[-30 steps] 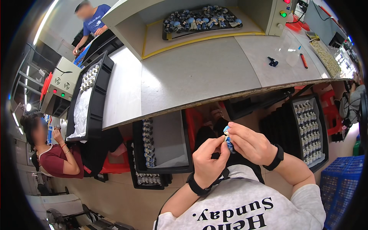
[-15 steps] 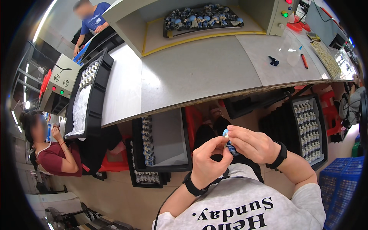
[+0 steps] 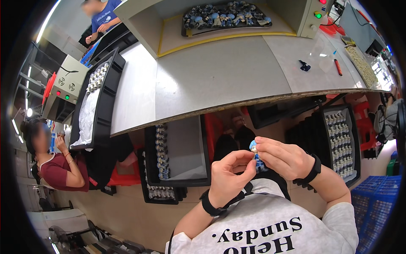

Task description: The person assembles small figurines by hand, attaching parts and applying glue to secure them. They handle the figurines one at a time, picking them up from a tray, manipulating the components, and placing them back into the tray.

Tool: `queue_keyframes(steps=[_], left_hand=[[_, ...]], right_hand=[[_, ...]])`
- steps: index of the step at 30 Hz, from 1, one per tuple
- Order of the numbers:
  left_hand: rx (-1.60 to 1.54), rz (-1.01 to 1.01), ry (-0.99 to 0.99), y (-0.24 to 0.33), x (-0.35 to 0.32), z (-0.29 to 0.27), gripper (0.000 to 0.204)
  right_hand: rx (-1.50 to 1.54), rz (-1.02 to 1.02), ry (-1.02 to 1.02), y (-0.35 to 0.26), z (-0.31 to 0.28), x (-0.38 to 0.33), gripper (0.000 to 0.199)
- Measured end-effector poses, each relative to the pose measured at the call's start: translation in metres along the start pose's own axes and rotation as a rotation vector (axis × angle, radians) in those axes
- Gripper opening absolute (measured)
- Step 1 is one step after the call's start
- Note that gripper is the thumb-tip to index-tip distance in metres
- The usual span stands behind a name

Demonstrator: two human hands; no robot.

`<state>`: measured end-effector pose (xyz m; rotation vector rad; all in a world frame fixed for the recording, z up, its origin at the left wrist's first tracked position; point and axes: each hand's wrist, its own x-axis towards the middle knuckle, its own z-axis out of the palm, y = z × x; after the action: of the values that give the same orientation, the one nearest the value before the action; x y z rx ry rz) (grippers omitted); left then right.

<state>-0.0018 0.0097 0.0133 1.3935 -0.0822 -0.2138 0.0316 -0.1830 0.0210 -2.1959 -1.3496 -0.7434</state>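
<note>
Head view: a small blue-haired figurine (image 3: pixel 259 162) is held in the air, off the worktop (image 3: pixel 220 76), between its near edge and the person's chest and right of that edge's middle, with its head end toward the worktop. The right hand (image 3: pixel 287 158) has its fingers closed along the figurine's right side, the tips by the head, and this grip seems to carry it. The left hand (image 3: pixel 232 171) brings a bent thumb and forefinger to the opposite side of the body; whether they pinch a part or only steady it, I cannot tell.

It looks light, likely hard moulded plastic: stiff through the torso, with a smooth painted skin that could turn slippery under damp fingers. The neck seems the weak spot, so the best hold would be around the blue torso, with little pressure on the head and none on the face, where paint might scuff.

Toward the worktop's far edge, similar figures (image 3: pixel 228 19) lie crowded on a black tray inside a pale booth (image 3: pixel 305 21); near the right end, a small dark blue piece (image 3: pixel 304 65) lies apart from a red pen-like tool (image 3: pixel 338 67)
</note>
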Motion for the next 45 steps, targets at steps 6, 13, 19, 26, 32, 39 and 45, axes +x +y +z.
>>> queue_keyframes(steps=[6,13,19,26,32,39,45], left_hand=[[0.105,0.151,-0.093,-0.002,0.002,-0.009,0.019],[0.192,0.252,-0.162,0.000,0.003,-0.014,0.023],[0.216,0.271,-0.182,0.003,0.004,-0.014,0.023],[0.261,0.335,-0.187,0.004,0.005,-0.014,0.021],[0.299,0.352,-0.176,0.005,0.005,-0.013,0.021],[0.312,0.378,-0.166,0.005,0.005,-0.011,0.021],[0.312,0.382,-0.169,0.005,0.004,-0.011,0.021]], right_hand=[[0.055,0.005,0.024,-0.003,0.002,0.000,0.022],[0.086,0.026,-0.002,-0.007,-0.002,0.003,0.022],[0.122,0.012,0.010,-0.008,-0.002,0.003,0.023],[0.148,0.020,0.012,-0.010,-0.004,0.003,0.024],[0.149,0.019,0.005,-0.010,-0.004,0.003,0.024],[0.156,0.018,0.005,-0.010,-0.005,0.003,0.024],[0.150,0.020,0.005,-0.011,-0.005,0.003,0.024]])
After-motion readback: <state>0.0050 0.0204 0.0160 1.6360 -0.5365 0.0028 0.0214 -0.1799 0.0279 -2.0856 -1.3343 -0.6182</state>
